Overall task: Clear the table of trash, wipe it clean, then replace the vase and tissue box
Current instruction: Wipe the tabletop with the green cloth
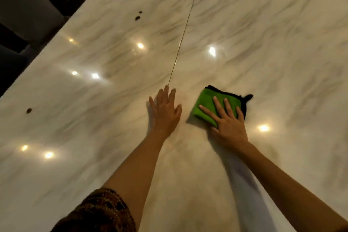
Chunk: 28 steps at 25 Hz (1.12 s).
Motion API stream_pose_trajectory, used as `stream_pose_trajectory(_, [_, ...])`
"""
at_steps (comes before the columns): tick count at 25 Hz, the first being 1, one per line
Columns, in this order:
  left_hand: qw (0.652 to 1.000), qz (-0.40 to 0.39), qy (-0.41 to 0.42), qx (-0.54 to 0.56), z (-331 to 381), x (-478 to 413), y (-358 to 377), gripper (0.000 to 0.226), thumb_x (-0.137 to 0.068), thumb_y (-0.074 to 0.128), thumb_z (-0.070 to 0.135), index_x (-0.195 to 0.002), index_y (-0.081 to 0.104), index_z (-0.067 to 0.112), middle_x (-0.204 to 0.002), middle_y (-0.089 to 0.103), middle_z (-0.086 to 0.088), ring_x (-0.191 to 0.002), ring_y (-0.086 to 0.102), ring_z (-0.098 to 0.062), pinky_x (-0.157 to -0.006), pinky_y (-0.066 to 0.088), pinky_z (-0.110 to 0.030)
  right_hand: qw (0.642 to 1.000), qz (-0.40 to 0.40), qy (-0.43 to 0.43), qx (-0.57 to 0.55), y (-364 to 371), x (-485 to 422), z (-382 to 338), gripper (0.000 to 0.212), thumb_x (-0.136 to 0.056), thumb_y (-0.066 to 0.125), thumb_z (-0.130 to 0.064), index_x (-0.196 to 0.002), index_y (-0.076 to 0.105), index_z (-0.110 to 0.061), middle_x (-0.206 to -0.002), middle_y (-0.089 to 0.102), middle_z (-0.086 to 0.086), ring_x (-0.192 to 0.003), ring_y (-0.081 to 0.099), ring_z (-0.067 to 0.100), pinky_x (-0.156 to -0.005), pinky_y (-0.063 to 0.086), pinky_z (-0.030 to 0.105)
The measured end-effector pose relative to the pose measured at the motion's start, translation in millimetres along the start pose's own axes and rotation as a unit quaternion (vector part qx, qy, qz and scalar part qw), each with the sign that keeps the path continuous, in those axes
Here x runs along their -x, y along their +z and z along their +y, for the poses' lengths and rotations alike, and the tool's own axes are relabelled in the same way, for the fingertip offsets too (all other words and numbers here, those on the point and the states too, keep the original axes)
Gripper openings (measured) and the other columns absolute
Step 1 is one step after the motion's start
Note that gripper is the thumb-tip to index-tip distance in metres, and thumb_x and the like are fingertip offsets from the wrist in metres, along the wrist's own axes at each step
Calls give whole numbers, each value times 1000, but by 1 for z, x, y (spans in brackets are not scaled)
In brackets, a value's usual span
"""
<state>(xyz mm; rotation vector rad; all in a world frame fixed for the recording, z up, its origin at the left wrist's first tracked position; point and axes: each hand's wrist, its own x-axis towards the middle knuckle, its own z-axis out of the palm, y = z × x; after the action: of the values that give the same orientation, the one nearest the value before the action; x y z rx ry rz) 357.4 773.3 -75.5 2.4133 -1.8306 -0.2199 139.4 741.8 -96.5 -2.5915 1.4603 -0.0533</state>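
Observation:
A folded green cloth (208, 102) with a black edge lies on the white marble table (263, 34), right of the centre seam. My right hand (228, 122) presses flat on the cloth with straight, spread fingers. My left hand (164, 112) lies flat on the bare marble just left of the cloth, fingers straight, holding nothing. Dark spots mark the left slab: two small ones (137, 17) far up and one (28, 110) near the left edge. No vase or tissue box is in view.
A thin seam (183, 32) runs up the table between its two slabs. Grey upholstered chairs (24, 5) stand beyond the table's left edge. Ceiling lights reflect as bright dots on the glossy surface.

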Motion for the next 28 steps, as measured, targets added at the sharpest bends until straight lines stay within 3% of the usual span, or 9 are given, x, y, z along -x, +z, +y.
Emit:
stream_pose_trajectory(6, [1000, -7, 13, -1, 2, -9, 14, 69, -88, 6, 55, -151, 8, 26, -160, 6, 2, -147, 4, -16, -118, 3, -52, 993, 8, 115, -13, -22, -174, 39, 52, -96, 25, -57, -144, 5, -57, -161, -1, -2, -147, -3, 31, -114, 3, 57])
stream_pose_trajectory(10, [1000, -10, 9, 18, 4, -13, 16, 69, -87, 5, 58, -150, 4, 29, -160, 1, 5, -147, -1, -14, -118, -3, -50, 991, -17, 130, -20, -36, -281, 63, 52, -97, 20, -59, -145, 3, -52, -161, -3, 1, -147, -5, 32, -114, -1, 61])
stream_pose_trajectory(14, [1000, 0, 11, 25, 1, -15, 19, 64, -92, 14, 57, -150, 7, 30, -160, 3, 6, -147, 0, -13, -118, -4, -49, 990, -27, 140, -23, -38, -330, 50, 52, -98, 18, -55, -147, 3, -49, -161, -3, 3, -146, -6, 34, -112, -2, 64])
stream_pose_trajectory(18, [999, 1, 15, 29, 1, -17, 19, 67, -89, 13, 58, -150, 7, 30, -160, 3, 6, -147, 0, -13, -117, -6, -47, 999, -30, 38, -7, -29, -295, -6, 51, -98, 20, -55, -146, 6, -51, -161, 0, 2, -146, -3, 35, -112, 0, 65])
stream_pose_trajectory(21, [996, 33, 3, 84, -1, -18, 16, 74, -85, 20, 54, -148, 22, 17, -156, 22, -5, -145, 17, -21, -119, 7, -46, 999, -24, -39, -3, -14, -232, -40, 51, -98, 22, -56, -146, 4, -53, -161, -1, 3, -146, -5, 34, -113, -2, 63])
stream_pose_trajectory(24, [984, 68, -42, 159, -1, -5, 7, 69, -83, 44, 40, -139, 34, 2, -143, 38, -19, -133, 36, -32, -113, 28, -44, 997, -39, -61, 3, -11, -157, -57, 53, -99, 27, -51, -145, 1, -53, -161, -5, 1, -146, -7, 33, -113, -3, 60])
stream_pose_trajectory(26, [981, 42, -40, 188, -5, 23, 2, 73, -84, 54, 33, -142, 28, -1, -145, 33, -21, -133, 34, -34, -112, 28, -40, 998, -35, -56, 13, -6, -107, -64, 56, -99, 30, -49, -145, -1, -53, -161, -6, 1, -146, -9, 33, -114, -2, 59])
stream_pose_trajectory(28, [981, 2, 20, 193, -20, 71, 4, 79, -84, 51, 38, -146, 20, 3, -151, 26, -19, -138, 26, -32, -114, 24, -40, 999, -30, -38, 19, -2, -62, -68, 56, -98, 30, -50, -145, -2, -53, -161, -7, 1, -146, -9, 33, -113, -2, 59])
